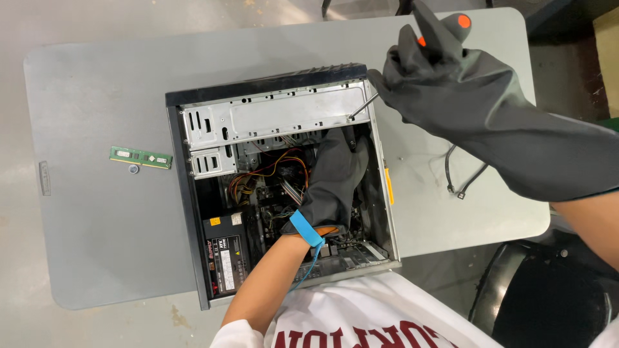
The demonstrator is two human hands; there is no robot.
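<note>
lying on its side on a grey table (97, 212), the open computer case (284, 187) takes up the middle, its near edge close to the table's near edge and the person's white shirt. open tabletop stretches to the left of the case, where only a green memory stick (140, 157) and a small round coin cell (133, 169) lie well apart from the case wall; to the right there is a narrower strip with a loose black cable (461, 177) on it. the left hand (332, 180), in a dark rubber glove with a blue wrist strap (305, 229) at the cuff, reaches down into the case; its fingers are spread fairly flat against the inner parts near the right wall, and i cannot tell whether it grips anything. the right hand (445, 71), also in a long dark glove, is closed around the orange and black handle of a screwdriver (412, 55) over the far right corner of the case; the metal shaft slants down to the left and its tip meets the grey drive cage (277, 116) at the far edge. inside the case sit a black power supply (225, 254) at the near left, a bundle of coloured wires (264, 174) in the middle, and a circuit board under the hand.
</note>
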